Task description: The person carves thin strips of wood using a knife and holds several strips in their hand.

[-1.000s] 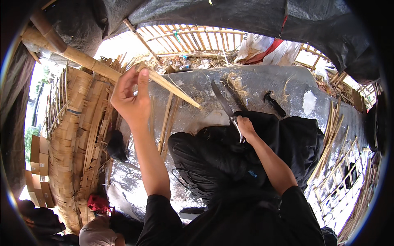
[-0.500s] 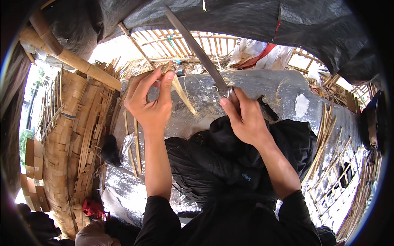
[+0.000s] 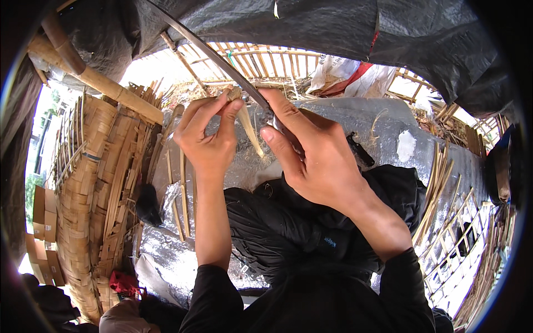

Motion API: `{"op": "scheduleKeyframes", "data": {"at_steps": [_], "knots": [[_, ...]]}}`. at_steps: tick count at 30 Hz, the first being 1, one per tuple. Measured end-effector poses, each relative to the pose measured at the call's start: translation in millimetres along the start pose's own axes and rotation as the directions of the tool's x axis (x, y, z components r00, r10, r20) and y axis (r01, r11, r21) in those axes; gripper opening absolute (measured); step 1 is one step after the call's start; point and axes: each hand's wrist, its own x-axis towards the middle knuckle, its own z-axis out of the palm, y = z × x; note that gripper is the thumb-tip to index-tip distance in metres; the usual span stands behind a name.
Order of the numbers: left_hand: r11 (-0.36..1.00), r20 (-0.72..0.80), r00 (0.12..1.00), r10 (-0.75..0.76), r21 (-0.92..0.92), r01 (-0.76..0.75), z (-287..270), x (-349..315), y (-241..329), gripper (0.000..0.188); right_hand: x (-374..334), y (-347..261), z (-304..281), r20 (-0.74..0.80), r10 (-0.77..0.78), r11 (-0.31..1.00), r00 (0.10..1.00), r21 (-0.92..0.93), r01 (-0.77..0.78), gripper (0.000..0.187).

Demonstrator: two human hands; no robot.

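My left hand (image 3: 208, 139) is closed, pinching the upper end of a short pale bamboo strip (image 3: 250, 130) between thumb and fingers. The strip slants down to the right from the fingertips. My right hand (image 3: 327, 158) is wrapped round the handle of a long-bladed machete (image 3: 214, 54). Its dark blade runs up and left, passing close to the top of the strip; whether they touch I cannot tell. Part of the handle is hidden by my fingers. Below the hands are my legs in black trousers (image 3: 266, 227).
Silvery sheeting (image 3: 383, 119) covers the ground around me. A woven bamboo panel (image 3: 80, 211) stands at left, and split bamboo strips (image 3: 436, 194) lie at right. A black sheath-like object (image 3: 361, 150) rests beyond my right wrist. Black tarpaulin (image 3: 327, 28) hangs overhead.
My right hand has moved left and nearer with the machete, bringing its blade close to the bamboo strip and tilting it further left. My left hand has barely shifted.
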Motion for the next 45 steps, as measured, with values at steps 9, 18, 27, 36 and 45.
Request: {"op": "scheduleKeyframes", "data": {"at_steps": [9, 18, 27, 36, 45], "knots": [[0.999, -0.013, 1.000, -0.023, -0.039, 0.023, 1.9, -2.4, -6.3, 0.025, 2.6, 1.4, 10.9, 0.024, 0.006, 1.000, 1.000, -0.011, -0.006, 0.048], [0.990, -0.015, 0.999, -0.035, -0.141, 0.032, -1.6, -0.9, -15.2, 0.023, 1.3, 2.7, 25.9, -0.018, 0.003, 0.999, 1.000, 0.053, -0.002, 0.045], [0.980, -0.024, 0.992, -0.124, -0.161, 0.119, -7.5, -4.3, -16.7, 0.018, 1.8, 8.2, 33.3, -0.020, -0.009, 0.998, 1.000, 0.064, 0.010, 0.054], [0.977, -0.123, 0.969, -0.213, -0.029, 0.211, -9.6, 0.8, -20.2, 0.014, -13.7, 8.0, 35.5, 0.002, -0.016, 0.998, 1.000, 0.057, 0.016, 0.055], [0.973, -0.067, 0.971, -0.229, 0.005, 0.230, -7.6, 2.6, -14.5, 0.015, -26.1, 10.2, 33.0, 0.003, 0.016, 0.997, 1.000, 0.075, -0.016, 0.055]]}}
